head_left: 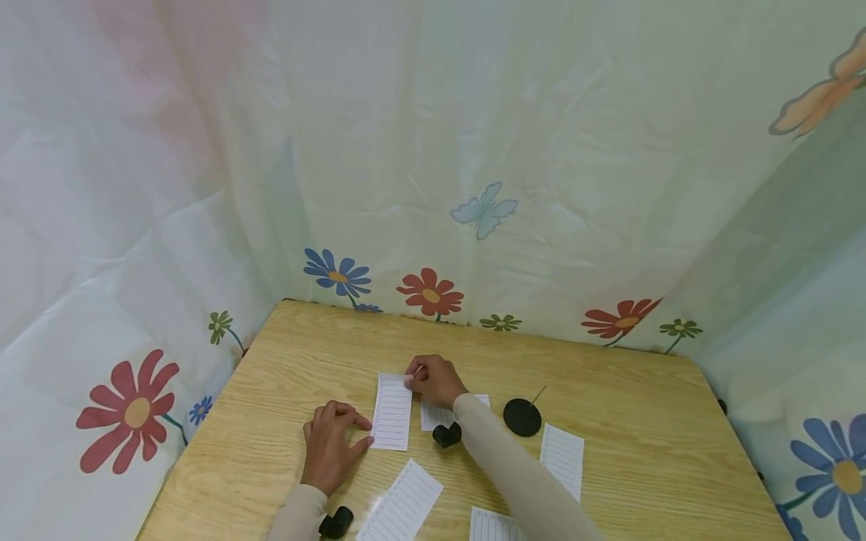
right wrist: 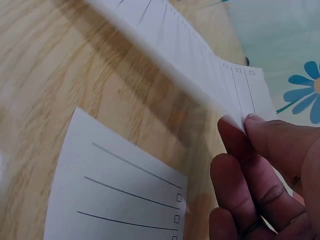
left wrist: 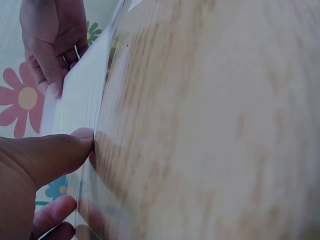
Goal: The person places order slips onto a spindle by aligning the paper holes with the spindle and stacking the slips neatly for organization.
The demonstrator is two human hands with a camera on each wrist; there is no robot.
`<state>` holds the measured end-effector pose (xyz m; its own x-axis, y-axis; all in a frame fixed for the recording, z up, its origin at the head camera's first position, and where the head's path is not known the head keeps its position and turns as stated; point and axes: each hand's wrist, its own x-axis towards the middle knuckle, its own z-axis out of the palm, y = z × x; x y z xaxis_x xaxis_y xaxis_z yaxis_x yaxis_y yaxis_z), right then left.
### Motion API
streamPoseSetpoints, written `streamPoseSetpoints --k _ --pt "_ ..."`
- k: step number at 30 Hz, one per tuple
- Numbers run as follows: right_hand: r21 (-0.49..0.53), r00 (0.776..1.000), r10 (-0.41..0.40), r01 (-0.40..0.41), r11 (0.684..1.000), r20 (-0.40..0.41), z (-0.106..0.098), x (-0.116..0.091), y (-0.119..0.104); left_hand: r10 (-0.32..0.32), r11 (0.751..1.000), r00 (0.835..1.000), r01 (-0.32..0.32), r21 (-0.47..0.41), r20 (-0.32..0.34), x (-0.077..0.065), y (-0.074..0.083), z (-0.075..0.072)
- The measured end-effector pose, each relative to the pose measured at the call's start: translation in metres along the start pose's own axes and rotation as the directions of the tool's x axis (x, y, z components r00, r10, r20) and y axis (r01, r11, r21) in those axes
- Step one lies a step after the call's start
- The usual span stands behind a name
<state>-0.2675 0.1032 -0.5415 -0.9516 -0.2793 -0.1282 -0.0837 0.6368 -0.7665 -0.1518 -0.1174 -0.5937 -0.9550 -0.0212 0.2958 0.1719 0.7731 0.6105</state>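
Note:
A white checklist sheet (head_left: 391,412) with ruled lines and small boxes is held a little above the wooden table. My right hand (head_left: 438,382) pinches its upper right corner between thumb and index finger, plainly seen in the right wrist view. At the sheet's lower left edge is my left hand (head_left: 331,443), its thumb (left wrist: 80,140) extended to the paper and its other fingers spread below. A second checklist sheet (right wrist: 120,185) lies flat under the right hand and is partly covered by the right wrist in the head view.
More ruled sheets lie on the table (head_left: 643,421): one slanted sheet (head_left: 401,502) at the front, one sheet (head_left: 564,458) to the right, another sheet (head_left: 492,524) partly under the right forearm. Behind that arm is a black disc (head_left: 522,418) with a thin stick. A flowered curtain (head_left: 433,150) surrounds the table.

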Motion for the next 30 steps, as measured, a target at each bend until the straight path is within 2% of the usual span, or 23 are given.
streamPoseSetpoints --k 6,10,15,20,22,25,30 --pt "0.153 1.000 0.007 -0.009 0.988 0.014 -0.006 -0.004 -0.002 -0.039 0.998 0.999 0.039 -0.050 0.012 -0.003 0.001 -0.005" --pt "0.246 1.000 0.018 -0.020 0.969 0.013 -0.008 -0.006 -0.004 -0.052 0.991 0.999 0.051 -0.121 -0.004 -0.003 0.004 -0.012" --pt "0.360 1.000 0.025 -0.026 0.933 0.006 -0.010 -0.009 -0.009 -0.105 0.965 0.994 0.100 -0.241 -0.005 0.000 0.007 -0.016" --pt "0.418 0.999 0.039 -0.029 0.908 -0.015 -0.010 -0.012 -0.015 -0.180 0.904 0.984 0.169 -0.393 0.009 0.003 0.011 -0.019" --pt "0.449 0.999 0.041 -0.028 0.893 -0.020 -0.011 -0.014 -0.018 -0.198 0.879 0.980 0.176 -0.444 -0.004 0.004 0.012 -0.022" --pt "0.483 0.998 0.052 -0.033 0.875 -0.024 -0.012 -0.017 -0.022 -0.227 0.842 0.974 0.189 -0.506 -0.013 0.005 0.014 -0.025" --pt "0.517 0.997 0.077 -0.052 0.854 -0.028 -0.013 -0.022 -0.026 -0.258 0.777 0.966 0.220 -0.590 0.022 0.003 0.018 -0.031"
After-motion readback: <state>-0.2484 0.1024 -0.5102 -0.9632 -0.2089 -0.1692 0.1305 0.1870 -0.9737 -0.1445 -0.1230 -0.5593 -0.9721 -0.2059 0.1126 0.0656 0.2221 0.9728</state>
